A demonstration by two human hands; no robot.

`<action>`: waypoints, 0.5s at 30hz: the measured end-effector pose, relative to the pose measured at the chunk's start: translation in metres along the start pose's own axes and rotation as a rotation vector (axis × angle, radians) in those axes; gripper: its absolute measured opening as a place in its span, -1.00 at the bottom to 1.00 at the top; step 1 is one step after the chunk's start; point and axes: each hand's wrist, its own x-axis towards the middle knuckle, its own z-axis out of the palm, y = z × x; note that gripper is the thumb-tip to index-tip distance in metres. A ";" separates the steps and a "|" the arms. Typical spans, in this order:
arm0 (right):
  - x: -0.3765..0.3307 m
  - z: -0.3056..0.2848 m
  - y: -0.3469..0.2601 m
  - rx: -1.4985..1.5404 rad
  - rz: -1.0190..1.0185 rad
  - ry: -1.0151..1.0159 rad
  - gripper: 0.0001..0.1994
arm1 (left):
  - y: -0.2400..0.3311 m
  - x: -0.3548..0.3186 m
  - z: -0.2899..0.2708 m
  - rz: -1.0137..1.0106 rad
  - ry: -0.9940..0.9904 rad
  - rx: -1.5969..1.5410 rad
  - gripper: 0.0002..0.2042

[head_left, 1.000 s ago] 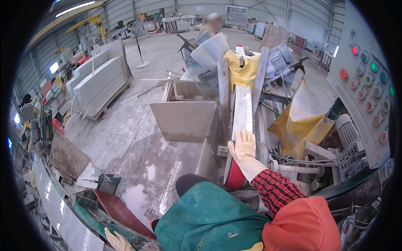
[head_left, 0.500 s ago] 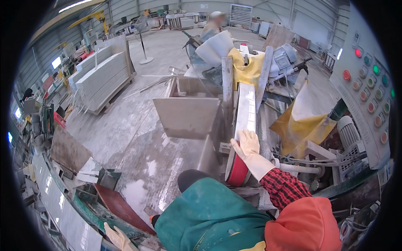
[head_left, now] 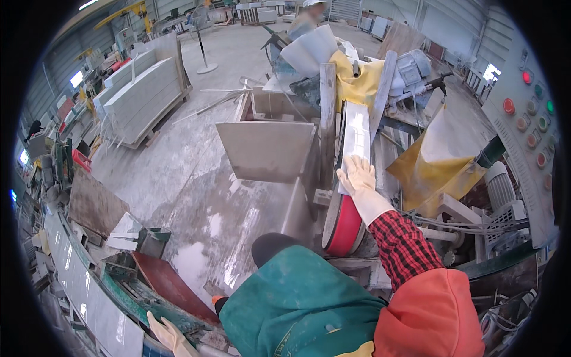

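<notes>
My right hand (head_left: 360,181), in a cream rubber glove, lies flat with fingers stretched over the near end of a long white glossy stone strip (head_left: 357,131). The strip rests on a narrow conveyor, and its far end goes under a yellow cover (head_left: 358,77). Just below my palm curves the conveyor's red belt (head_left: 345,229). My left hand (head_left: 168,337), gloved the same way, is at the lower left, its fingers extended and apart. It is nearest to a long polished grey slab (head_left: 98,306); whether it touches anything I cannot tell.
A control panel with coloured buttons (head_left: 531,122) stands at right, above a grey motor (head_left: 501,187). A grey board (head_left: 266,152) leans left of the conveyor. White slabs (head_left: 146,98) are stacked farther left. Beyond the machine is another person (head_left: 306,21), blurred.
My right hand has moved forward, away from me, and the white strip has slid with it farther under the yellow cover. More red belt shows. My left hand has barely shifted.
</notes>
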 end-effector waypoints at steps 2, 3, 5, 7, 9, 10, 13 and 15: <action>0.012 0.002 -0.004 0.017 -0.001 -0.008 -0.52 | -0.012 -0.001 -0.002 0.026 -0.016 0.050 -0.53; 0.018 0.001 -0.006 0.024 0.002 -0.014 -0.51 | -0.010 -0.001 -0.004 0.015 -0.028 0.065 -0.53; 0.030 0.004 -0.007 0.028 0.007 -0.023 -0.51 | -0.003 -0.001 -0.009 -0.009 -0.049 0.093 -0.53; 0.045 0.011 -0.007 0.014 -0.004 0.015 -0.52 | -0.011 -0.004 -0.010 0.005 -0.054 0.112 -0.53; 0.061 0.018 0.002 0.011 0.036 0.013 -0.52 | -0.003 0.002 -0.008 0.019 -0.069 0.124 -0.53; 0.069 0.020 0.007 0.009 0.056 0.005 -0.52 | 0.001 0.003 -0.009 0.017 -0.078 0.129 -0.53; 0.099 0.026 0.010 0.022 0.117 -0.039 -0.47 | 0.002 0.003 -0.011 0.011 -0.093 0.162 -0.52; 0.117 0.032 0.010 0.031 0.146 0.026 -0.44 | 0.003 0.001 -0.014 -0.003 -0.097 0.183 -0.52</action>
